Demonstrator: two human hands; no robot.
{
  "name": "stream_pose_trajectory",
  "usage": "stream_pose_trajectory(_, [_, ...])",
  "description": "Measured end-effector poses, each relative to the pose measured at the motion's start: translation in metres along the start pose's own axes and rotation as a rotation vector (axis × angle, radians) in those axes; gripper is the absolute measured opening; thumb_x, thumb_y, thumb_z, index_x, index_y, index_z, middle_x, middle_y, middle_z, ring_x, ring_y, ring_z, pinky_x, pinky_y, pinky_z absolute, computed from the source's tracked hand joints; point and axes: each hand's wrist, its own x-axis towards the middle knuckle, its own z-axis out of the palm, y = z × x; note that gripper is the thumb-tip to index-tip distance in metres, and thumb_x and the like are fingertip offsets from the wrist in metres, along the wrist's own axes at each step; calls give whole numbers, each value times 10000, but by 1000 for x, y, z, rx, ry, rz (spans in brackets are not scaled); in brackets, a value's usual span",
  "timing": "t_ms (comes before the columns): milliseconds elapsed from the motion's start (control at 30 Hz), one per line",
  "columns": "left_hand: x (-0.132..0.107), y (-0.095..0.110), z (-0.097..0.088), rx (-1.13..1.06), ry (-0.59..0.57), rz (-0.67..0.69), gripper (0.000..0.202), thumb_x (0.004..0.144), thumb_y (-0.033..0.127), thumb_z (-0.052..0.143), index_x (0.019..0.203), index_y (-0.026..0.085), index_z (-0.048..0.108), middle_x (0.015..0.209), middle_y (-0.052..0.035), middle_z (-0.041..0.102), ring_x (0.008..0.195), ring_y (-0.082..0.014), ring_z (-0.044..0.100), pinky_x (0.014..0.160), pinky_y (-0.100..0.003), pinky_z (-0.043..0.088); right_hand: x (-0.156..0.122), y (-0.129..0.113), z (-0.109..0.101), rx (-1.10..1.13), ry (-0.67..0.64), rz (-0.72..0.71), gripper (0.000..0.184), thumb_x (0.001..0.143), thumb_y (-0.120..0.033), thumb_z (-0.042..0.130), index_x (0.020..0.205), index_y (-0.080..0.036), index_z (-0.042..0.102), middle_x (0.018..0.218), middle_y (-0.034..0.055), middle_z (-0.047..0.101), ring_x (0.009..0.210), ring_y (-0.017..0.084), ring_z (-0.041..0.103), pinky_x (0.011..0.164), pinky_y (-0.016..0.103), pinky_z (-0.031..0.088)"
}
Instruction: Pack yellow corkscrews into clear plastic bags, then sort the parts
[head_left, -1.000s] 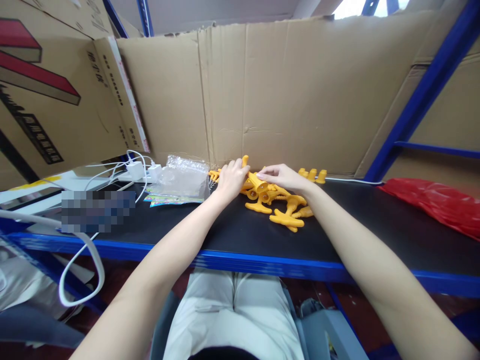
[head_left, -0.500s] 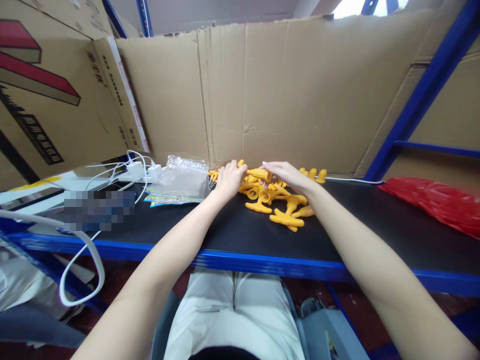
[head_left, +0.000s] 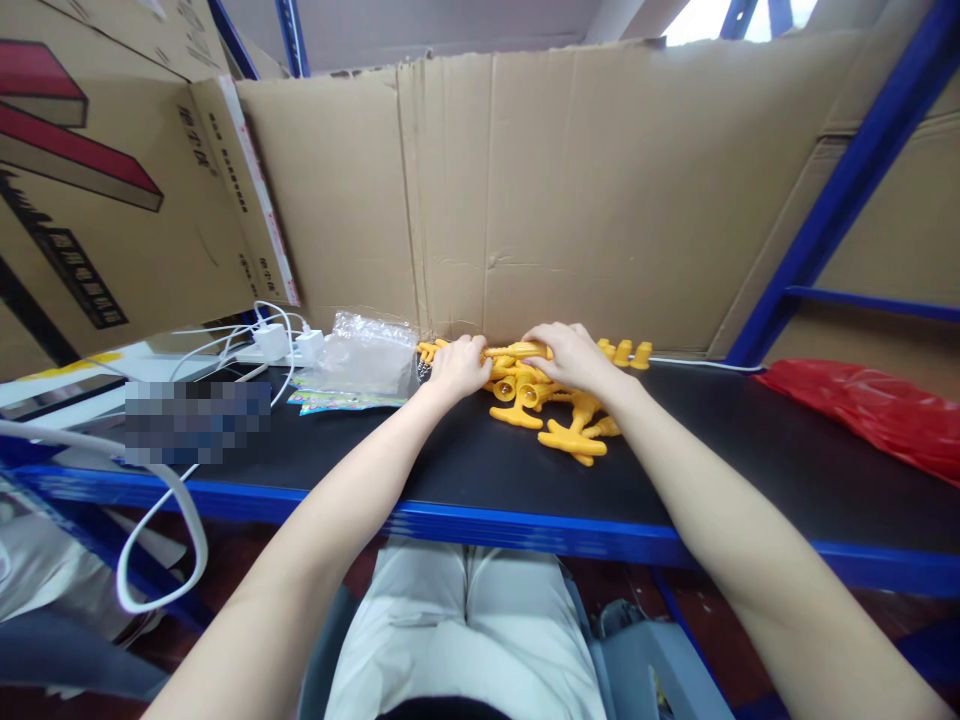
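A yellow plastic piece [head_left: 517, 351] with a ribbed shaft lies crosswise between my two hands. My left hand [head_left: 461, 368] is closed around its left end, and my right hand [head_left: 568, 354] wraps its fingers over the right end. Just below and behind my hands is a heap of similar yellow plastic parts [head_left: 574, 437], some with T-shaped ends and some with round hollow openings. More yellow bits show to the left of my left hand. Several small yellow cups [head_left: 622, 352] stand behind my right wrist.
A clear plastic bag [head_left: 366, 358] rests left of the heap on a colourful printed sheet. White chargers and cables [head_left: 270, 340] are farther left. A red plastic bag [head_left: 862, 405] lies at the right. Cardboard [head_left: 600, 190] walls the back, and a blue rail [head_left: 525, 528] edges the black table.
The yellow piece has turned to lie more level. My right hand has closed over its right end, where its fingers were more stretched out. My left hand has tipped lower.
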Motion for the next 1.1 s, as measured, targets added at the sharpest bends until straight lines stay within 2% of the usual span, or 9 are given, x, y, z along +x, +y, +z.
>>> stream_pose_trajectory(133, [0,1,0,-17,-3,-40,262,850,318,420,1033,211,574,996,-82,619,945,-225,595,768,-316,444,-1,0,2,-123,65,-50,249,849,-332,476,1019,-170,558,988,109,636,937,234,536,844,364,304])
stream_pose_trajectory(333, [-3,4,3,-7,-25,-12,266,824,294,448,1036,204,582,1015,-83,622,948,-234,596,771,-329,450,-1,1,10,-142,-91,-22,311,892,-400,387,933,-173,595,929,102,657,875,223,553,842,370,279])
stream_pose_trajectory(433, [-2,5,5,0,-21,-2,269,814,289,453,1030,200,588,1006,-87,628,937,-248,600,757,-344,454,0,1,10,-140,-108,-36,253,866,-370,441,912,-166,585,936,104,652,883,229,554,831,361,287])
stream_pose_trajectory(533, [-2,6,5,-2,-19,-3,267,817,307,448,1010,195,596,983,-88,637,923,-249,606,745,-341,455,0,1,9,-118,-37,-71,189,829,-294,484,951,-164,548,954,101,636,880,223,552,823,350,294])
stream_pose_trajectory(633, [-2,5,4,-12,-14,-11,267,826,317,437,1000,197,599,981,-87,642,930,-241,605,748,-331,453,-1,1,9,-85,5,-84,207,825,-270,477,999,-167,520,952,98,631,860,215,559,816,342,299])
stream_pose_trajectory(733, [-2,4,5,-26,-14,-22,272,826,308,441,1026,203,591,1008,-85,638,955,-234,598,769,-327,449,-1,-1,10,-77,-37,-46,258,860,-330,439,1034,-160,523,981,107,637,884,223,566,820,347,300])
stream_pose_trajectory(867, [-1,3,7,-30,-3,-16,282,816,295,450,1045,200,583,1029,-89,631,959,-241,596,774,-338,448,-1,-4,9,-115,-139,-12,248,883,-339,411,969,-156,555,981,115,642,906,233,566,812,345,310])
stream_pose_trajectory(967, [-1,4,8,-33,-13,-15,282,814,296,447,1040,196,583,1025,-93,632,956,-249,597,771,-349,448,-1,-5,5,-108,-98,-33,199,840,-294,486,974,-157,537,970,101,640,896,225,568,809,330,318])
stream_pose_trajectory(1100, [-1,4,7,-32,-15,-30,278,819,302,446,1040,198,579,1027,-87,632,971,-245,593,784,-344,447,-3,-8,1,-79,-79,-20,234,824,-272,507,1027,-154,510,961,89,643,860,210,580,752,300,340])
